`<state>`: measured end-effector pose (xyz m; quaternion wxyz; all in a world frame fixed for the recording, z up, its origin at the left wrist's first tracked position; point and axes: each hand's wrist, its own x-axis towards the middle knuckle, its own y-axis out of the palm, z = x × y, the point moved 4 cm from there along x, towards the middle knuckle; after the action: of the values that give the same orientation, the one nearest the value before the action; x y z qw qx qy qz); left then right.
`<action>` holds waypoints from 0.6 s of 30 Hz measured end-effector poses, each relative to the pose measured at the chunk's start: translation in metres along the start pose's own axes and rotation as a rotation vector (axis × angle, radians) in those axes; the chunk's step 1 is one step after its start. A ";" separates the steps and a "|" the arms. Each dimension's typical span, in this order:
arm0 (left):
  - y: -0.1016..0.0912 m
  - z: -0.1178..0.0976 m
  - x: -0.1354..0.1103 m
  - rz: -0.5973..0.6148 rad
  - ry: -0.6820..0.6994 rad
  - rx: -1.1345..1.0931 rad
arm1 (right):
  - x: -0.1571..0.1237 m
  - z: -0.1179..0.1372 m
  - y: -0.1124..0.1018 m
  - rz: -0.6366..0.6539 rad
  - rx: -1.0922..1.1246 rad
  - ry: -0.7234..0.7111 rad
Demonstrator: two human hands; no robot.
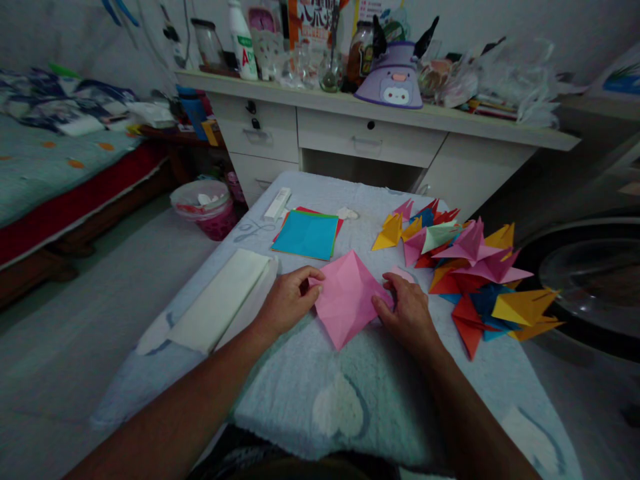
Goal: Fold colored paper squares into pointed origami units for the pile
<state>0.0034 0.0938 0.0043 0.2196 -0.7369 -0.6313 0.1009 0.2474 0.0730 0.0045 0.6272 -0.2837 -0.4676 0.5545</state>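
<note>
A square sheet of pink origami paper (pixel 347 300), turned cornerwise and marked with crease lines, is held between my two hands. My left hand (pixel 290 297) pinches its left corner between thumb and fingers. At the right corner, my right hand (pixel 407 310) grips the paper the same way. Just beyond lies a stack of coloured paper squares (pixel 306 233), blue on top with red and green edges showing. To the right sits a heap of folded paper cranes (pixel 465 260) in pink, yellow, red, blue and pale green.
A pale folded sheet (pixel 223 297) and a small white box (pixel 277 204) lie left on the cloth-covered table (pixel 360 400). Behind stands a white desk (pixel 370 127) crowded with jars and a bottle. A pink bin (pixel 215 223) is on the floor, left; a round-doored machine (pixel 590 280) stands right.
</note>
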 end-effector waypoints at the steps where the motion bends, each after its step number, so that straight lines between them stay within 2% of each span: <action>1: 0.000 0.000 0.000 -0.006 0.000 0.002 | 0.000 -0.001 -0.001 0.007 0.009 0.012; 8: -0.003 -0.003 0.000 -0.039 0.000 0.009 | 0.001 -0.001 -0.003 0.014 0.124 0.040; 15: -0.003 -0.006 0.000 -0.057 -0.011 0.026 | 0.002 0.002 -0.003 0.094 0.513 0.071; 18: -0.003 -0.005 0.000 -0.058 -0.006 0.020 | 0.001 0.007 -0.006 0.085 0.532 0.031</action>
<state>0.0032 0.0934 0.0104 0.2278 -0.7156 -0.6522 0.1030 0.2434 0.0718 0.0130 0.6629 -0.1368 -0.2833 0.6794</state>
